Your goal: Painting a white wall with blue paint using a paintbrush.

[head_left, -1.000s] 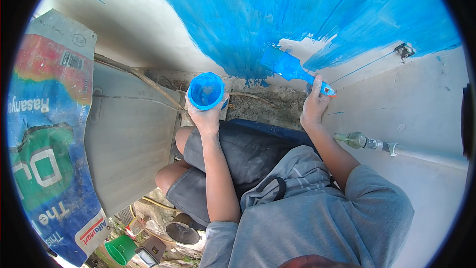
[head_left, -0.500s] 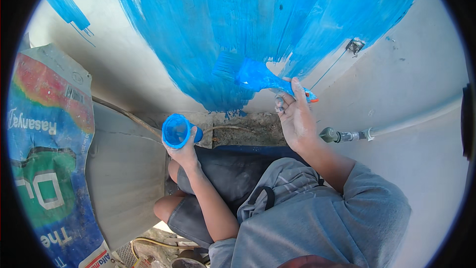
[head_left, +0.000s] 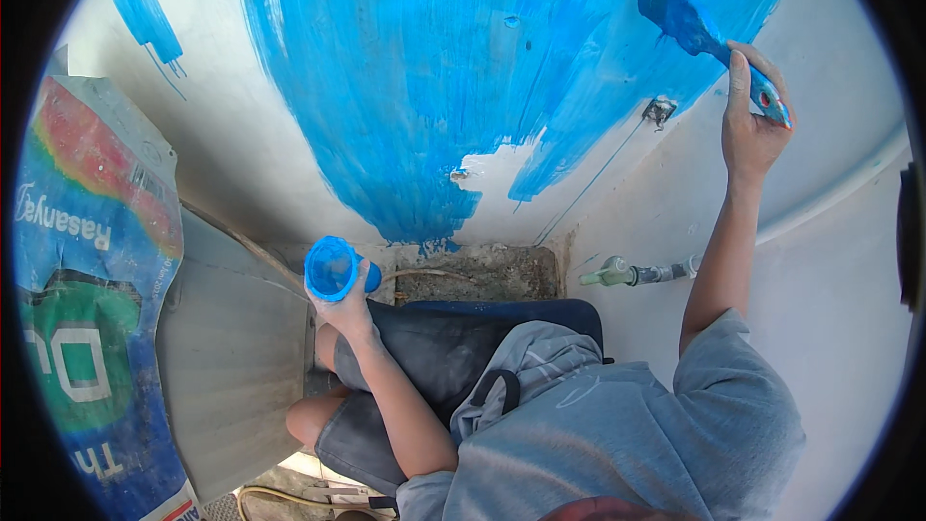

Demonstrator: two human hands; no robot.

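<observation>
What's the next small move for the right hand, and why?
I'd probably bring the right hand down so its paintbrush meets the white patch low on the wall: that spot is bare between blue strokes, while the bristles are up by already blue-covered wall.

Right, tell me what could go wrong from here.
The round blue open-topped cup, held by the left hand's fingers, might tip and spill onto the dark grey fabric shorts nearby.
The flat blue-coated paintbrush, gripped by the right hand's fingers, could drip or smear blue onto the whitish side wall beside it.
</observation>
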